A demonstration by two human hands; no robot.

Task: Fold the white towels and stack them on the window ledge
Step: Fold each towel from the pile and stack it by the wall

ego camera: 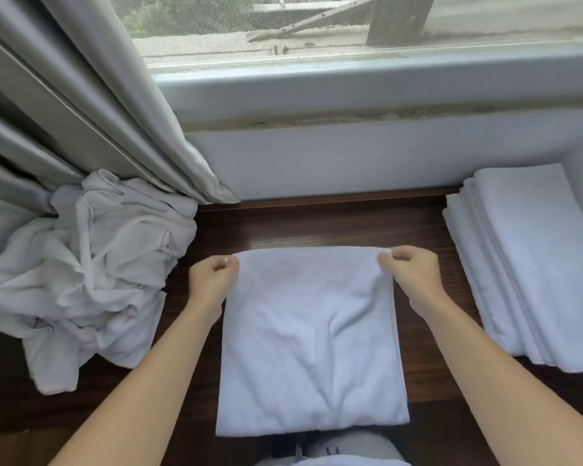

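Soft, even daylight enters through the window (pixel 317 25) across the top of the frame, casting only faint shadows. Wide-angle distortion bends the edges, and the whole picture is slightly soft.

Matt terry-cloth towel (pixel 312 334) on glossy dark wood ledge (pixel 317 227).

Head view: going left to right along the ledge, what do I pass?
Pile of unfolded towels → left hand → towel being folded → right hand → stack of folded towels.
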